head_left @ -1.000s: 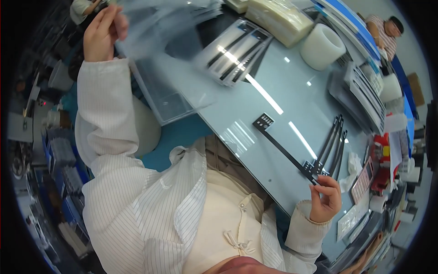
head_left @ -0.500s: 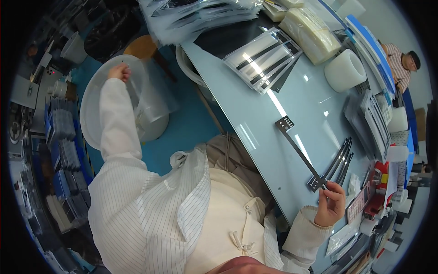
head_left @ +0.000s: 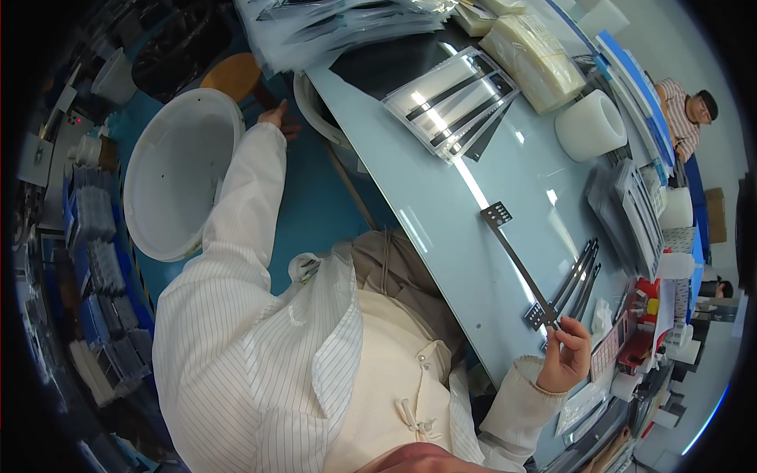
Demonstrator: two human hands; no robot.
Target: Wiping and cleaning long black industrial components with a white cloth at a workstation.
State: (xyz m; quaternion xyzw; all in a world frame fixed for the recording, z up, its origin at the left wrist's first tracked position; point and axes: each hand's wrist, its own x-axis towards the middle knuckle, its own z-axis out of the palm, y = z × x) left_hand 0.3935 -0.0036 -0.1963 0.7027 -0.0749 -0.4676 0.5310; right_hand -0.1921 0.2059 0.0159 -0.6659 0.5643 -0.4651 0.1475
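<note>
My right hand [head_left: 564, 355] pinches the near end of a long black flat strip [head_left: 514, 256] between thumb and fingers. Perforated plates widen both ends of the strip, and it lies over the glossy table [head_left: 441, 229]. Beside it is a small bunch of thin black strips [head_left: 579, 280]. My left hand [head_left: 280, 124] is stretched out away from the table, between a large white bin [head_left: 177, 169] and the table's far left corner. Its fingers are apart and I see nothing in them. The left sleeve covers part of the bin's right rim.
Clear framed sheets with black bars [head_left: 453, 102] lie on the far table, near a stack of plastic bags [head_left: 339, 35]. A white roll [head_left: 591, 124] and a pile of grey trays [head_left: 627, 213] stand along the right. A round wooden stool [head_left: 230, 76] is beyond the bin. Another person [head_left: 682, 114] is at far right.
My left hand has moved right, from over the bin to beyond its rim. The clear plastic film that hung by it is no longer seen there. My right hand keeps its hold on the strip.
</note>
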